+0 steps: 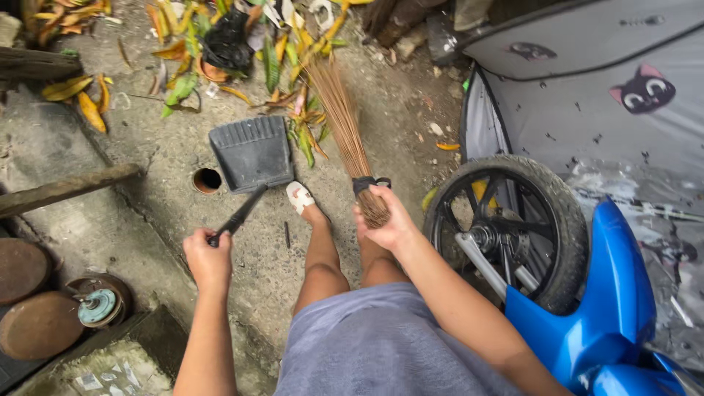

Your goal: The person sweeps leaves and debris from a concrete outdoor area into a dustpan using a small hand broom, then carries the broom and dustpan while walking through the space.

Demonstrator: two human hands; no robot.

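My left hand [207,257] grips the black handle of a dark grey dustpan [251,152] that rests on the concrete ground ahead of me. My right hand [386,218] is closed around the bound end of a stick broom [345,125], whose bristles reach up into a heap of yellow and green fallen leaves [286,66]. The dustpan's mouth faces that heap, just left of the broom. One of my feet in a white sandal [299,196] stands between the dustpan and the broom.
A blue motorcycle [609,308] with its front wheel [513,227] stands close on the right, beside a grey printed cover [587,95]. A small round hole [207,180] lies left of the dustpan. Rusty round discs [37,308] and a wooden pole [66,187] sit at left.
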